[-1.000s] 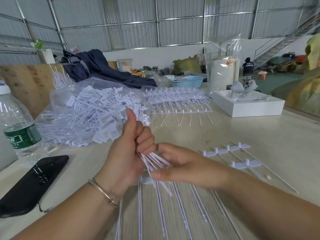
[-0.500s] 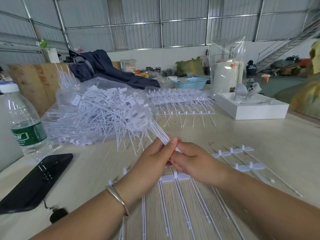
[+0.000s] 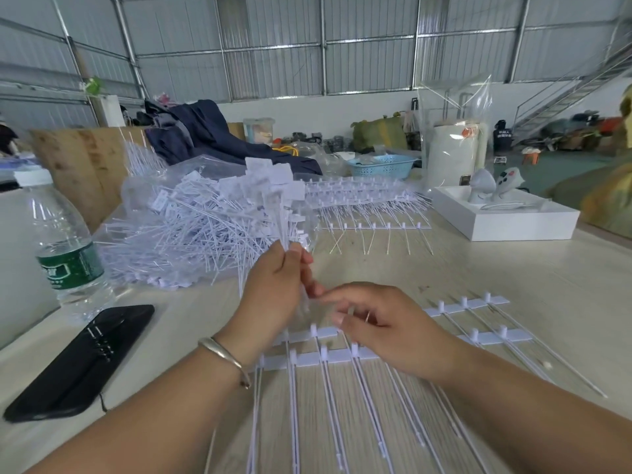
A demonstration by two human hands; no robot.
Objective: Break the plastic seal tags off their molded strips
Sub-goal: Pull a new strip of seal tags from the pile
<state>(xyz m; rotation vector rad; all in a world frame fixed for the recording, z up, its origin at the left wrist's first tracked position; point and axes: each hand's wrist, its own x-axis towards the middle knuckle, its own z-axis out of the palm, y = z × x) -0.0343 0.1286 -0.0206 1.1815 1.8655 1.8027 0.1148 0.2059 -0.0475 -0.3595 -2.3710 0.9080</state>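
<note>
1. Nearest to me, two molded strips (image 3: 328, 357) lay flat on the pale table (image 3: 513, 275), their white tags joined side by side and the thin tails running toward me under both forearms.
2. My right hand (image 3: 383, 333) hovered over those strips with its fingers loosely curled. Something thin and pale showed near the fingertips, but blur kept me from telling whether it pinched anything.
3. My left hand (image 3: 277, 292), a metal bangle (image 3: 225, 357) on its wrist, was raised just left of the right one. Its thumb and fingers were pinched round the tails of a bundle of loose tags (image 3: 273, 189), so the flat tag heads fanned out well above the grip, and the tail ends hung below it.
4. To the right, two shorter strips (image 3: 478, 319) lay apart from the hands.
5. At left sat a black phone (image 3: 85, 357), with a water bottle (image 3: 58, 244) just behind it.
6. Beyond the left hand, a heap of separated tags (image 3: 178, 234) sat in clear plastic wrap.
7. Right of that heap, a stack of unbroken strips (image 3: 362, 203) was spread across the table, with a white tray (image 3: 513, 220) further right.
8. Farthest back lay a blue basket (image 3: 383, 167) and dark blue cloth (image 3: 219, 135).
</note>
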